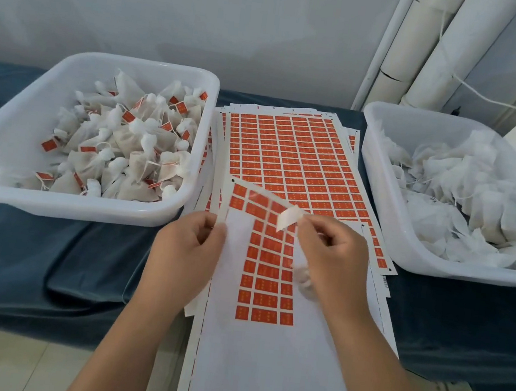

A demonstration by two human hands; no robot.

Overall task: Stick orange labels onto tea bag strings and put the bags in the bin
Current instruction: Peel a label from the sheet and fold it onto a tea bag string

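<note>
While left hand (185, 245) pinches the left edge of the near sheet (262, 358), right hand (333, 256) pinches a peeled label (289, 221) just above it, white back showing. Something white (302, 277), hard to make out, is tucked under the right palm. Beyond lies a sheet stack (287, 153) on blue cloth (48, 251). Left bin (15, 120) holds labelled bags (125, 153). Right bin (375, 183) holds plain bags (461, 194).

Glossy white plastic bins (137, 213), smooth paper label sheets (300, 155), matt orange labels (268, 271), gauzy cloth tea bags (127, 140), soft dark blue cloth over tabletop (48, 254)
</note>
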